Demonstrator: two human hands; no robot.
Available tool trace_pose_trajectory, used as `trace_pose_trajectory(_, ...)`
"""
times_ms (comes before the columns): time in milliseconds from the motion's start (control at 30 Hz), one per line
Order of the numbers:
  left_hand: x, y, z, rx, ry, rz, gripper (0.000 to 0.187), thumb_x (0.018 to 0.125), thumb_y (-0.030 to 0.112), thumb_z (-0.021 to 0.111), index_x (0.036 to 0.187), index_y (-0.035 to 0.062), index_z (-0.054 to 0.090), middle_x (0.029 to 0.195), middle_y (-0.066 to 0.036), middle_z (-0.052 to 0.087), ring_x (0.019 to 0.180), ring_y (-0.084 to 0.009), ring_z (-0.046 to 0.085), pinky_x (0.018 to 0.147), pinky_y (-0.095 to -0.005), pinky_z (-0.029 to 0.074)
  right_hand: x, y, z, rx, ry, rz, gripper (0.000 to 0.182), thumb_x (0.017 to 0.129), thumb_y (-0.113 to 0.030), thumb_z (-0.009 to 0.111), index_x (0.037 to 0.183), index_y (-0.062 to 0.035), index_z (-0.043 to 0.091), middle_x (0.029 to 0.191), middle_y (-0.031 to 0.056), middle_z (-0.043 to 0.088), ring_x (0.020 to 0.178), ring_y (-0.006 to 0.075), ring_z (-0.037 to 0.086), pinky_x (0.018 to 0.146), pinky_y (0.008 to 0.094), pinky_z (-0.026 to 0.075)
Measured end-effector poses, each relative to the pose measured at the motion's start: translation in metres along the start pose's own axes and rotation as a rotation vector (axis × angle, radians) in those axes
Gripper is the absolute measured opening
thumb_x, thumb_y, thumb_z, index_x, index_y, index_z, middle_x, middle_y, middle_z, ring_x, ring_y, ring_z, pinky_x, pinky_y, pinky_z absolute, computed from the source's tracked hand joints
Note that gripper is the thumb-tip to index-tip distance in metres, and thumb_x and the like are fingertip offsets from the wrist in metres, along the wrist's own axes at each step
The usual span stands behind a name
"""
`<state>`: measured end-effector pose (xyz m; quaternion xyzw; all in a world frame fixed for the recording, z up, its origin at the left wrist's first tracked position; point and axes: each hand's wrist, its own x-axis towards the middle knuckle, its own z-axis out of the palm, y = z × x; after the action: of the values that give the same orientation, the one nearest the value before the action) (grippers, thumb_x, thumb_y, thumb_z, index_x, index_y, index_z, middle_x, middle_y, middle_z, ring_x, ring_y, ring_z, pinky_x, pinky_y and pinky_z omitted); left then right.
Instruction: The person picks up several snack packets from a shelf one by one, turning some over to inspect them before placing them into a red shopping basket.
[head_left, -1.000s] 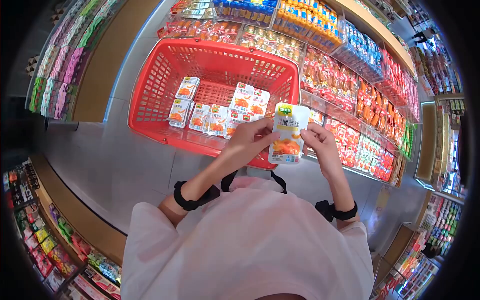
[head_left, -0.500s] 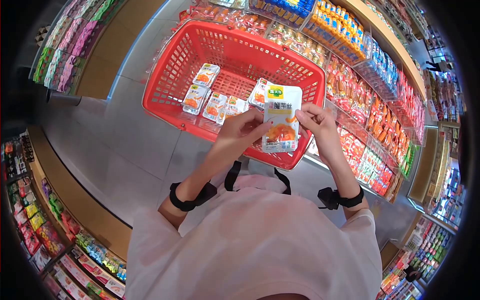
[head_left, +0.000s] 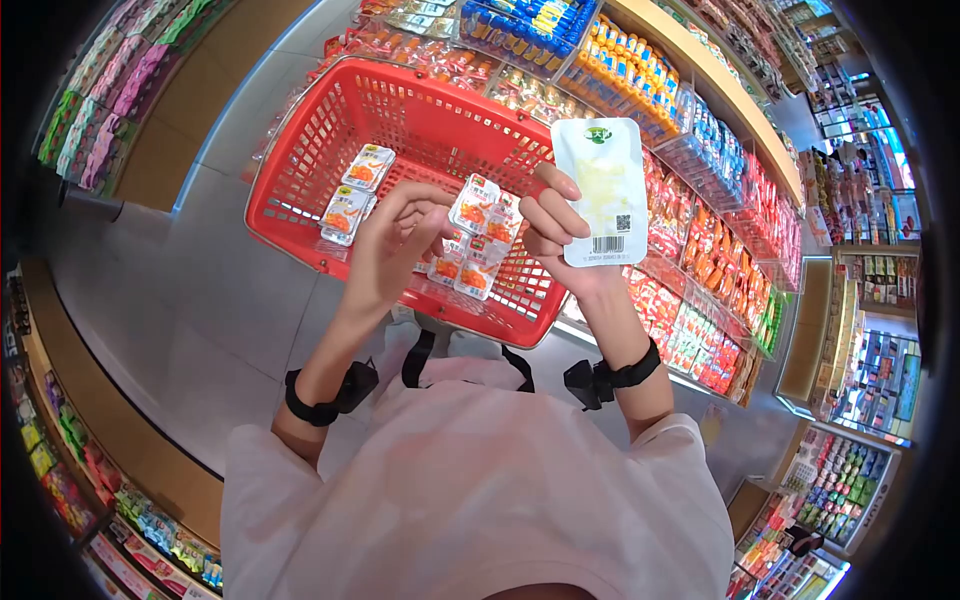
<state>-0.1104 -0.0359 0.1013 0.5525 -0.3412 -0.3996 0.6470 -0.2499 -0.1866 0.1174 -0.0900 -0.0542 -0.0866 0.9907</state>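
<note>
My right hand point(head_left: 555, 225) grips a white konjac snack packet point(head_left: 598, 190) by its left edge. The packet is held upright, with its plain back, a barcode and a square code facing me. My left hand point(head_left: 400, 235) is over the red shopping basket point(head_left: 400, 85), empty, its fingers loosely bent and apart. Right beside its fingertips is a small pile of similar packets point(head_left: 476, 204) with orange food pictured on the front. Two further stacks, an upper packet point(head_left: 367, 167) and a lower packet point(head_left: 345, 212), lie at the basket's left side.
Behind the basket and to its right run clear display bins with blue-wrapped snacks point(head_left: 525, 35), yellow-wrapped snacks point(head_left: 620, 75) and red-wrapped snacks point(head_left: 705, 250). A wooden shelf edge point(head_left: 120, 375) curves along the left. Grey floor tiles point(head_left: 240, 290) lie between it and the basket.
The packet has been turned from front to back and raised to the right in my right hand. My left hand has let go of it and moved left over the basket.
</note>
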Motion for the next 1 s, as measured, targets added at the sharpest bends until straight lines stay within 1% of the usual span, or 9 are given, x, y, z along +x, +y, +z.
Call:
trace_pose_trajectory(67, 0.0, -0.008, -0.002, -0.004, 0.006, -0.002, 0.018, 0.089, 0.013, 0.048, 0.101, 0.0005, 0.051, 0.076, -0.005, 0.056, 0.064, -0.008, 0.052, 0.056, -0.0208, 0.041, -0.003, 0.0, 0.003, -0.016, -0.003, -0.007, 0.033, 0.088, -0.041, 0.035, 0.075, -0.0107, 0.037, 0.049, -0.0022, 0.031, 0.053, 0.0099, 0.029, 0.047, 0.022, 0.026)
trace_pose_trajectory(167, 0.0, -0.014, -0.002, -0.055, 0.008, 0.026, 0.016, 0.088, 0.014, 0.05, 0.098, 0.0018, 0.053, 0.072, -0.002, 0.054, 0.062, -0.0043, 0.05, 0.053, -0.0183, 0.041, -0.004, 0.0, 0.007, -0.043, -0.001, -0.018, 0.033, 0.089, -0.041, 0.035, 0.075, -0.0107, 0.037, 0.049, -0.0024, 0.031, 0.053, 0.0098, 0.029, 0.047, 0.0216, 0.026)
trace_pose_trajectory(267, 0.0, -0.016, -0.004, -0.036, 0.039, 0.01, 0.015, 0.089, 0.013, 0.049, 0.098, 0.0019, 0.053, 0.072, -0.001, 0.053, 0.061, -0.004, 0.049, 0.053, -0.0179, 0.04, -0.002, 0.003, 0.009, -0.049, 0.008, -0.011, 0.034, 0.088, -0.042, 0.035, 0.075, -0.0104, 0.037, 0.049, -0.0022, 0.031, 0.054, 0.0099, 0.029, 0.047, 0.0216, 0.026)
trace_pose_trajectory(367, 0.001, -0.024, -0.014, 0.016, 0.061, -0.014, 0.017, 0.09, 0.015, 0.046, 0.098, 0.0024, 0.053, 0.074, -0.002, 0.054, 0.064, -0.0067, 0.052, 0.056, -0.0199, 0.04, 0.002, 0.007, 0.012, -0.058, 0.014, 0.002, 0.035, 0.088, -0.042, 0.035, 0.075, -0.0101, 0.038, 0.049, -0.0017, 0.032, 0.054, 0.0101, 0.03, 0.046, 0.0218, 0.027)
trace_pose_trajectory(567, 0.005, -0.032, -0.034, -0.039, 0.158, -0.055, 0.014, 0.09, 0.012, 0.046, 0.096, 0.0025, 0.054, 0.071, 0.0, 0.053, 0.062, -0.0052, 0.049, 0.055, -0.0188, 0.039, 0.019, 0.015, 0.023, -0.106, -0.026, 0.053, 0.034, 0.088, -0.042, 0.036, 0.075, -0.0098, 0.038, 0.049, -0.0013, 0.032, 0.053, 0.0101, 0.029, 0.045, 0.0218, 0.026)
trace_pose_trajectory(733, 0.008, -0.034, -0.062, -0.051, 0.22, -0.035, 0.013, 0.09, 0.011, 0.046, 0.094, 0.0015, 0.054, 0.07, -0.001, 0.053, 0.06, -0.0051, 0.048, 0.054, -0.0189, 0.039, 0.042, 0.021, 0.02, -0.103, -0.003, 0.092, 0.032, 0.088, -0.039, 0.036, 0.074, -0.0106, 0.038, 0.049, -0.002, 0.032, 0.053, 0.0093, 0.027, 0.045, 0.0216, 0.023)
trace_pose_trajectory(867, 0.012, -0.038, -0.091, -0.072, 0.316, -0.015, 0.01, 0.089, 0.012, 0.049, 0.091, 0.003, 0.054, 0.068, 0.0, 0.052, 0.06, -0.0035, 0.047, 0.051, -0.0169, 0.037, 0.067, 0.033, 0.018, -0.098, -0.003, 0.132, 0.033, 0.089, -0.039, 0.036, 0.073, -0.0106, 0.038, 0.049, -0.0023, 0.032, 0.053, 0.0093, 0.028, 0.045, 0.0215, 0.023)
trace_pose_trajectory(1000, 0.021, -0.043, -0.12, -0.043, 0.378, -0.008, 0.01, 0.089, 0.011, 0.048, 0.089, 0.0029, 0.054, 0.068, 0.0, 0.052, 0.059, -0.0038, 0.047, 0.051, -0.017, 0.037, 0.096, 0.043, 0.014, -0.129, 0.027, 0.161, 0.034, 0.089, -0.04, 0.035, 0.073, -0.0104, 0.038, 0.049, -0.0023, 0.032, 0.053, 0.0095, 0.028, 0.045, 0.0216, 0.024)
